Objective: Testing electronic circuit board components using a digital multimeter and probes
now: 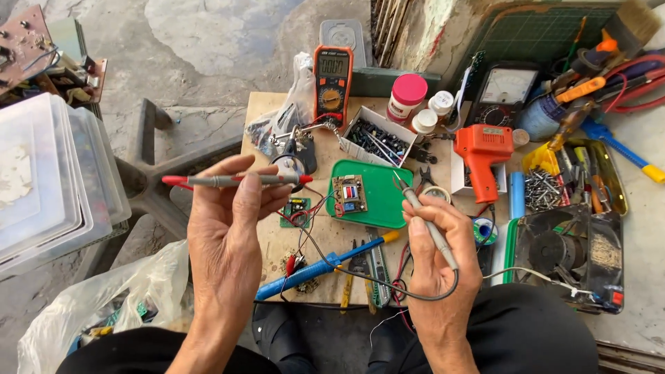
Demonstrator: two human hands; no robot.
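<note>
Fingers point(244, 201) pinching red probe point(235, 180), multimeter point(332, 84) behind

Person, head-camera view: left hand point(228, 228) and right hand point(436, 256) bare, no gloves, rings or watch. Forearms uncovered, no sleeves showing. Dark black trousers point(526, 325) on both legs at the lower edge

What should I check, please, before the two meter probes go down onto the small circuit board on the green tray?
1. Red probe in left hand: ok, but lying sideways.
2. Black probe in right hand: ok, tip up and toward the board.
3. Circuit board resting flat on green tray: ok.
4. Orange multimeter display on: ok; dial setting: cannot tell.
5. Blue soldering iron clear of hands: ok; hot or not: cannot tell.
</note>
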